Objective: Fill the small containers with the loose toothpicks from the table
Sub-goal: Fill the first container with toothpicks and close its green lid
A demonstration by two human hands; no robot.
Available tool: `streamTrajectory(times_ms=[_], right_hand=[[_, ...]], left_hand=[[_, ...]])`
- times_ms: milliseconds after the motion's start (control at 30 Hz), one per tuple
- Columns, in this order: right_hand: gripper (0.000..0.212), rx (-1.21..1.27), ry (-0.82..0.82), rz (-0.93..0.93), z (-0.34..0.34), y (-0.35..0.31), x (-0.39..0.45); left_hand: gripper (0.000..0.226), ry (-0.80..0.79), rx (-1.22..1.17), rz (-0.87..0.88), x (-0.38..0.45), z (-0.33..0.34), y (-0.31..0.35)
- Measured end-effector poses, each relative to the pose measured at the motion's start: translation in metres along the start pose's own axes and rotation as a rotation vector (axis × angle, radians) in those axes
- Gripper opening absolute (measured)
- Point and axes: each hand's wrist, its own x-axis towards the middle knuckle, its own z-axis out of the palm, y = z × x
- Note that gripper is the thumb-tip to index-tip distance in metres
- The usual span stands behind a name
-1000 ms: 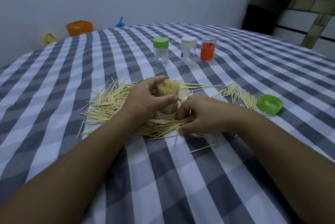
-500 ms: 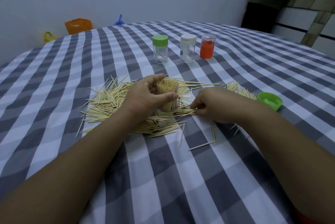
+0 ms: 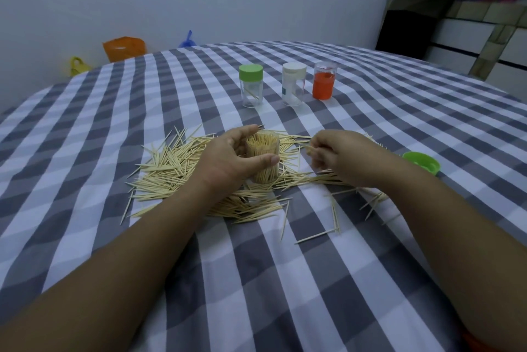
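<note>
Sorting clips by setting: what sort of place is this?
Probably a room in a home: a table under a checked cloth, plastic bags by a plain wall, and a tiled counter behind.

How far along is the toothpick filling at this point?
Done: the open container gripped by the left hand looks packed nearly full. In hand: the right hand pinches a few toothpicks beside it. Left: a large loose pile on the table, the green lid still off, and the green-capped container nearly empty; the other two containers' contents cannot be judged.
</note>
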Motion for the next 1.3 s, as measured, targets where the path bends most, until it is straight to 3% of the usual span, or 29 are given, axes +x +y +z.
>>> streamTrajectory(times_ms=[267, 433, 600, 900, 1067, 1200, 1300], right_hand=[[0.020, 0.732, 0.248, -0.031, 0.011, -0.003, 0.008], [0.014, 0.946, 0.459, -0.157, 0.017, -0.016, 0.009], [0.010, 1.168, 0.473, -0.226, 0.025, -0.025, 0.009], [0.008, 0.945, 0.330, -0.077, 0.039, -0.025, 0.010], [0.013, 0.854, 0.338, -0.090, 0.038, -0.022, 0.010], [0.032, 0.768, 0.383, -0.159, 0.039, -0.023, 0.004], [0.030, 0.707, 0.413, -0.201, 0.038, -0.025, 0.001]], left_hand=[[0.074, -0.014, 0.015, 0.028, 0.000, 0.004, 0.000], [0.088, -0.067, -0.017, 0.035, -0.004, 0.011, 0.002], [0.074, -0.059, -0.012, 0.070, -0.006, 0.013, 0.004], [0.071, -0.058, -0.036, 0.084, -0.008, 0.015, 0.009], [0.070, -0.059, -0.074, 0.073, -0.009, 0.015, 0.012], [0.072, -0.069, -0.020, 0.080, -0.009, 0.015, 0.013], [0.073, -0.060, 0.003, 0.087, -0.011, 0.015, 0.014]])
